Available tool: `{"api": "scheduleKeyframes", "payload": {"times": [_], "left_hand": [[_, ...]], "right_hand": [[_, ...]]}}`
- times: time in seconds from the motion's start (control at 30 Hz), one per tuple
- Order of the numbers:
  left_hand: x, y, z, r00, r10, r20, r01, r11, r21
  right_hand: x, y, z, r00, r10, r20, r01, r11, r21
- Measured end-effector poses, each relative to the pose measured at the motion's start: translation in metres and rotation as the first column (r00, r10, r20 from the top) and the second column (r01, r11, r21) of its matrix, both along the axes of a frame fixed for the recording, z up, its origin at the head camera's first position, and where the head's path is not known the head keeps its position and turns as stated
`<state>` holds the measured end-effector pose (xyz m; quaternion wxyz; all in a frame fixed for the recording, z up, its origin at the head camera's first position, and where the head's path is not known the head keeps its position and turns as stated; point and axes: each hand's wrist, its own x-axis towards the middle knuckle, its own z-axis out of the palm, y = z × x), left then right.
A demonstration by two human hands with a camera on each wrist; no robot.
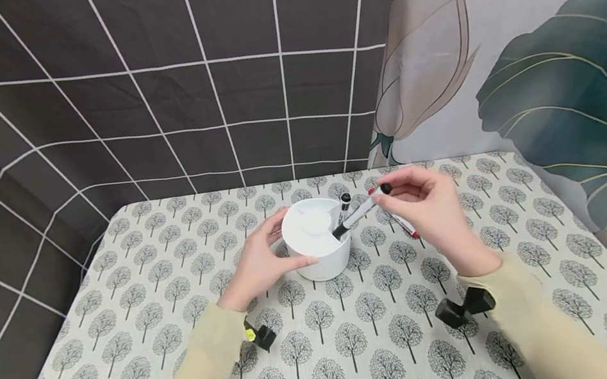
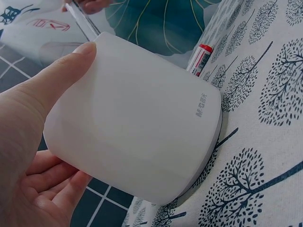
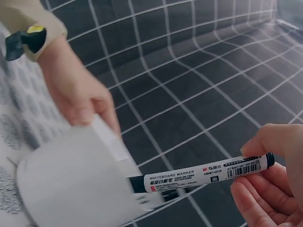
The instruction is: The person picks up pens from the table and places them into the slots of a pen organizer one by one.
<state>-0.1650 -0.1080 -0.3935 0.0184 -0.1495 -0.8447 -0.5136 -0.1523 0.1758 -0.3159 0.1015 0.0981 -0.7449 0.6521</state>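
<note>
A round white pen holder (image 1: 323, 267) with compartments stands on the table; in the left wrist view the holder (image 2: 137, 118) shows small printed lettering. My left hand (image 1: 263, 256) grips it from the left, thumb in front and fingers behind. Thumb and fingers of my right hand (image 1: 428, 204) pinch a whiteboard marker (image 1: 361, 210) near its black end. Tilted, that marker (image 3: 203, 175) has its other black end in the holder's right-hand opening. Another black-capped marker (image 1: 345, 199) stands upright in the holder.
A red-and-white marker (image 1: 407, 228) lies on the tree-patterned tablecloth (image 1: 326, 348), right of the holder and partly behind my right hand. Behind the table hang a dark grid-patterned cloth (image 1: 168, 98) and a leaf-patterned curtain (image 1: 532, 73).
</note>
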Motion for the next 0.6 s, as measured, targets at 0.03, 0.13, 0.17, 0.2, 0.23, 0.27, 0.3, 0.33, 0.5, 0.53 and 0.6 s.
{"api": "scheduleKeyframes", "payload": {"times": [0.03,0.13,0.17,0.2,0.23,0.27,0.3,0.33,0.5,0.53,0.6], "left_hand": [[0.0,0.0,0.0,1.0,-0.003,-0.001,0.003,1.0,0.003],[0.0,0.0,0.001,1.0,-0.003,0.003,0.003,1.0,0.007],[0.0,0.0,0.001,1.0,-0.004,0.003,0.004,1.0,0.008],[0.0,0.0,0.001,1.0,-0.006,0.002,0.006,1.0,0.009],[0.0,0.0,0.001,1.0,-0.006,0.0,0.006,1.0,0.008],[0.0,0.0,0.0,1.0,-0.006,-0.003,0.006,1.0,0.009],[-0.001,0.0,0.0,1.0,-0.008,-0.009,0.008,1.0,0.011],[-0.001,0.0,0.0,1.0,-0.008,-0.015,0.009,1.0,0.011],[-0.001,-0.001,-0.002,1.0,-0.008,-0.018,0.008,1.0,0.005],[-0.001,-0.001,-0.003,1.0,-0.008,-0.014,0.008,1.0,0.003],[-0.001,-0.001,-0.005,1.0,-0.008,-0.006,0.008,1.0,0.001]], "right_hand": [[-0.002,-0.003,-0.003,1.0,0.009,0.009,-0.009,1.0,0.012],[-0.007,-0.01,-0.011,0.999,0.041,0.035,-0.042,0.999,0.025],[-0.009,-0.012,-0.014,0.998,0.043,0.035,-0.044,0.998,0.034],[-0.01,-0.014,-0.016,0.998,0.047,0.03,-0.048,0.998,0.043],[-0.011,-0.016,-0.018,0.998,0.05,0.024,-0.052,0.997,0.049],[-0.012,-0.017,-0.019,0.998,0.055,0.019,-0.056,0.997,0.058],[-0.012,-0.019,-0.021,0.998,0.057,0.012,-0.058,0.996,0.07],[-0.013,-0.021,-0.023,0.998,0.058,0.008,-0.059,0.995,0.083],[-0.01,-0.026,-0.025,0.996,0.08,0.031,-0.083,0.99,0.113],[-0.009,-0.027,-0.024,0.996,0.083,0.037,-0.086,0.989,0.117],[-0.004,-0.029,-0.02,0.995,0.085,0.044,-0.09,0.988,0.123]]}}
